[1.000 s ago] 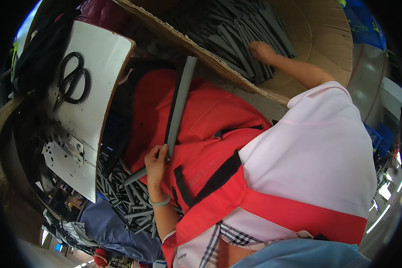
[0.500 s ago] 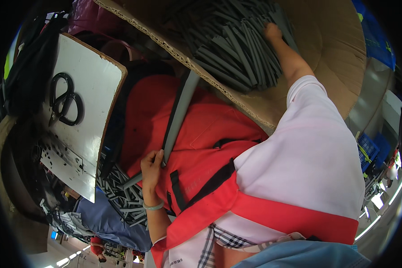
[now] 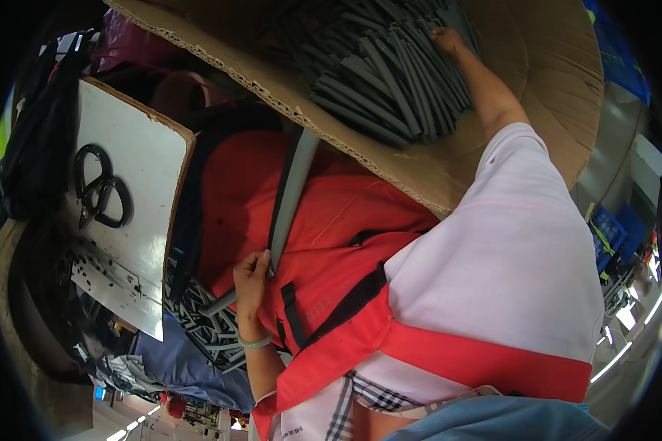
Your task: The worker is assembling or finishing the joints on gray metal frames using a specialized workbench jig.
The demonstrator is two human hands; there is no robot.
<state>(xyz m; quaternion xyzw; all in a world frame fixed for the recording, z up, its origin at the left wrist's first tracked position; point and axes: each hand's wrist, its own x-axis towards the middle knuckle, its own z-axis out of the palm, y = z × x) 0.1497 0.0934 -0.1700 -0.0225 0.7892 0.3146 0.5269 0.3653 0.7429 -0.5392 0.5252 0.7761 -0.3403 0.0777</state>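
Observation:
My left hand pinches the lower end of a long grey strip with a black edge, which slants up across the red apron to the box's rim. My right arm reaches into a large cardboard box. There my right hand, its fingers curled, is at the far end of a heap of similar grey strips. Whatever is between those fingers is too small to make out. A shorter grey piece pokes out beside my left wrist.
On the left, black-handled scissors lie on a white board with a worn brown edge. Below it is a pile of short grey pieces, next to dark blue cloth. A blue crate stands at the far right.
My right hand has shifted slightly toward the upper left over the heap. My left hand keeps its pinch on the strip. The board appears a little lower and further left as the view turns.

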